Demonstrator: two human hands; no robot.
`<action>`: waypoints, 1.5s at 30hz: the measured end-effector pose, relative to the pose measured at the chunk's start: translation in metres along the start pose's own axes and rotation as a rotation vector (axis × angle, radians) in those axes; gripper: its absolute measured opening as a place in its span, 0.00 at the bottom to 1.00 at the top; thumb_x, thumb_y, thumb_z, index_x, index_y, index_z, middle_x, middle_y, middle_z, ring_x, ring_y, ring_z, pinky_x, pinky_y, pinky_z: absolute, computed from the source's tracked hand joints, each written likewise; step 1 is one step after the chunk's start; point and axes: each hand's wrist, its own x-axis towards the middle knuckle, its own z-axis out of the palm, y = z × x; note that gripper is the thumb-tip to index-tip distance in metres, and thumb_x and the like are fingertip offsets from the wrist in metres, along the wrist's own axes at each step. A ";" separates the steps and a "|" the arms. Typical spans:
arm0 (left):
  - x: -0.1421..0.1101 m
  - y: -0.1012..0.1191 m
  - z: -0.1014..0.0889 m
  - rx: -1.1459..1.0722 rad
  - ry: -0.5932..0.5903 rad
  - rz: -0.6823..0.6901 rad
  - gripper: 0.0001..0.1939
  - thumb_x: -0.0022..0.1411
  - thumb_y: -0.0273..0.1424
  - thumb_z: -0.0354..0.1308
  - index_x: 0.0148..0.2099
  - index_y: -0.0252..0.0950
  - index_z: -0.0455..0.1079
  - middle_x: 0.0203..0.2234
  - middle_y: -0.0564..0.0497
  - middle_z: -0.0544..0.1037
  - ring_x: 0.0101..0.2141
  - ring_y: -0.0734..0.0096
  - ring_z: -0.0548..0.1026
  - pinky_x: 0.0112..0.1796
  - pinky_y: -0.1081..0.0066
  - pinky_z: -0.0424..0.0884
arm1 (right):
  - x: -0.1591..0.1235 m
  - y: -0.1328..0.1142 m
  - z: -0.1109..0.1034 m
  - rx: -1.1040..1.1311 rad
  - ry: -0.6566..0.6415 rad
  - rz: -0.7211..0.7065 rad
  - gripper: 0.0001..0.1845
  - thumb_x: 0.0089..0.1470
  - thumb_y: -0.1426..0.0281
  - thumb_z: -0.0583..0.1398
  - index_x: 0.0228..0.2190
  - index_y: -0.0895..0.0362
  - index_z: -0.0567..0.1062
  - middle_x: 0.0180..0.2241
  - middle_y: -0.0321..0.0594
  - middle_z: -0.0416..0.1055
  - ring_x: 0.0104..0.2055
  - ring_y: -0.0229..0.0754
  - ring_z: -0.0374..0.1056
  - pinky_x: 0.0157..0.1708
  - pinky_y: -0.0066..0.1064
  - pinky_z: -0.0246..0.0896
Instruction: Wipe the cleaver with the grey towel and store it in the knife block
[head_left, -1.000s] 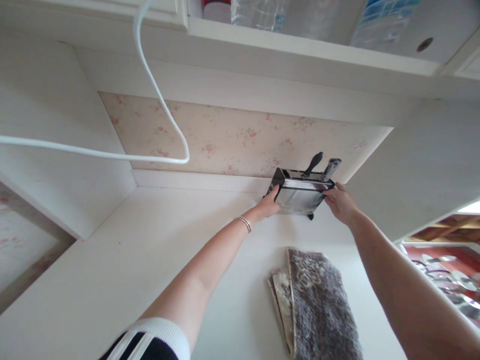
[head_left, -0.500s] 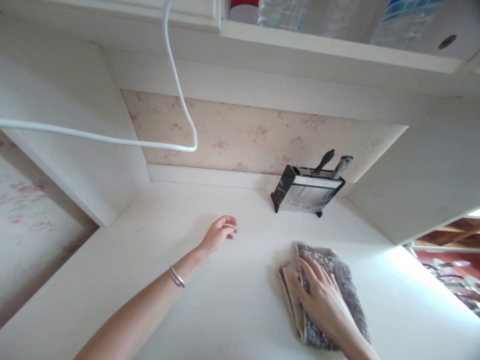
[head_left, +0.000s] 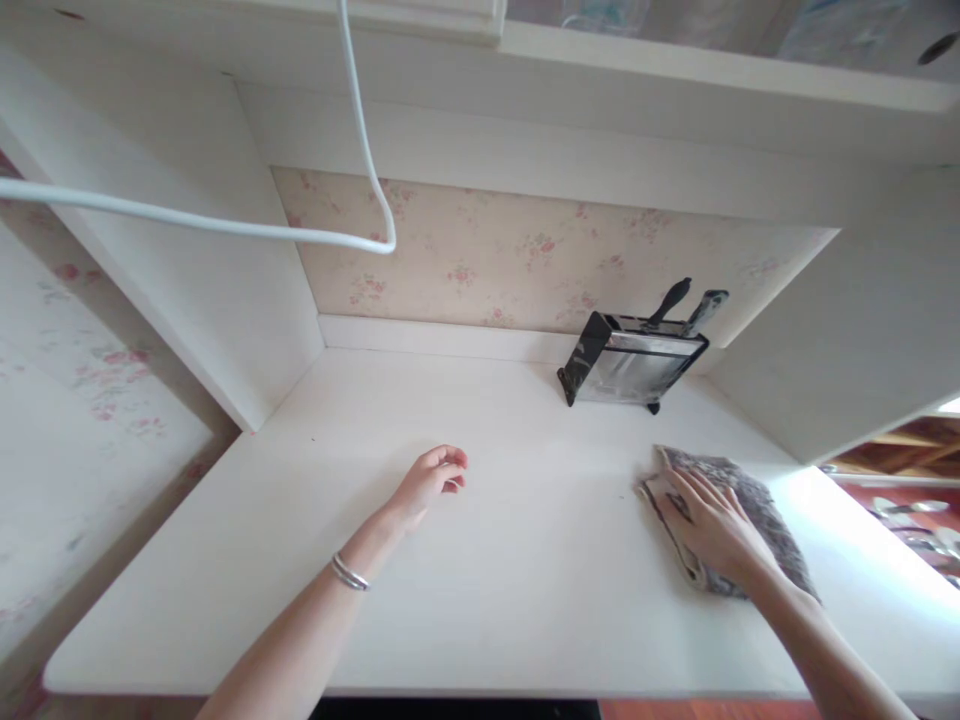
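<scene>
My right hand (head_left: 712,525) presses down on a folded grey-brown fuzzy cloth (head_left: 769,510) with pale edging, gripping its near-left part with thumb and fingers. The cloth lies on the white countertop (head_left: 525,560), toward its right side. Left of the middle, my left hand (head_left: 431,485) hovers over the counter, its fingers loosely curled with gaps between them and nothing visible in them. Metal bangles (head_left: 349,573) circle that wrist.
A slim black and silver knife block (head_left: 634,365) with two handles sticking up stands near the floral back wall (head_left: 480,260). A white cable (head_left: 262,232) hangs in front at upper left. Overhead is a shelf (head_left: 712,75); side panels border the counter.
My right hand has slid the cloth to the right across the counter. My left hand stays loosely curled in nearly the same place. The view has shifted, showing the counter's front edge.
</scene>
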 end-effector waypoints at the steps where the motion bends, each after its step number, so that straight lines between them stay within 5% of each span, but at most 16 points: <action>1: 0.001 -0.001 0.001 0.003 -0.001 0.000 0.08 0.52 0.30 0.56 0.37 0.37 0.70 0.33 0.52 0.73 0.30 0.75 0.72 0.33 0.73 0.68 | 0.003 -0.013 -0.007 0.041 0.045 -0.007 0.32 0.60 0.53 0.46 0.57 0.60 0.64 0.59 0.51 0.62 0.64 0.55 0.50 0.63 0.55 0.36; 4: 0.002 -0.003 0.006 0.019 -0.006 0.004 0.08 0.52 0.30 0.56 0.37 0.36 0.70 0.33 0.51 0.73 0.31 0.73 0.73 0.34 0.71 0.69 | 0.013 -0.074 -0.023 0.313 0.128 0.005 0.28 0.59 0.55 0.49 0.52 0.59 0.69 0.54 0.51 0.68 0.60 0.55 0.58 0.62 0.52 0.43; 8: 0.001 -0.004 0.014 0.045 -0.025 0.024 0.12 0.55 0.33 0.56 0.42 0.35 0.70 0.40 0.45 0.74 0.40 0.64 0.75 0.37 0.67 0.71 | 0.028 -0.185 -0.019 0.991 -0.129 0.077 0.21 0.58 0.56 0.52 0.44 0.57 0.73 0.40 0.48 0.76 0.40 0.48 0.73 0.43 0.41 0.67; 12: 0.000 -0.007 0.012 0.094 -0.032 0.091 0.16 0.58 0.34 0.55 0.48 0.36 0.70 0.48 0.44 0.74 0.48 0.62 0.72 0.48 0.64 0.68 | 0.040 -0.280 0.001 1.151 -0.258 -0.145 0.13 0.56 0.66 0.53 0.38 0.56 0.75 0.33 0.39 0.77 0.33 0.41 0.72 0.34 0.31 0.67; 15: 0.002 -0.010 0.006 0.160 -0.018 0.146 0.15 0.58 0.32 0.54 0.48 0.35 0.71 0.46 0.46 0.76 0.49 0.63 0.71 0.53 0.65 0.62 | 0.042 -0.314 0.009 1.095 -0.195 -0.202 0.13 0.51 0.74 0.53 0.36 0.56 0.76 0.32 0.38 0.76 0.34 0.40 0.71 0.36 0.30 0.63; 23: 0.002 -0.011 0.004 0.260 -0.116 0.201 0.12 0.59 0.31 0.54 0.44 0.36 0.73 0.41 0.48 0.78 0.44 0.63 0.73 0.48 0.66 0.65 | 0.035 -0.301 0.010 1.161 -0.204 -0.272 0.14 0.52 0.76 0.54 0.38 0.55 0.75 0.36 0.37 0.76 0.37 0.40 0.71 0.39 0.30 0.62; 45: 0.000 -0.008 0.004 0.271 -0.130 0.194 0.13 0.59 0.33 0.55 0.45 0.35 0.72 0.42 0.46 0.77 0.45 0.62 0.73 0.49 0.65 0.65 | 0.033 -0.302 0.004 1.187 -0.207 -0.283 0.14 0.53 0.76 0.54 0.39 0.55 0.74 0.36 0.37 0.76 0.37 0.39 0.71 0.39 0.29 0.62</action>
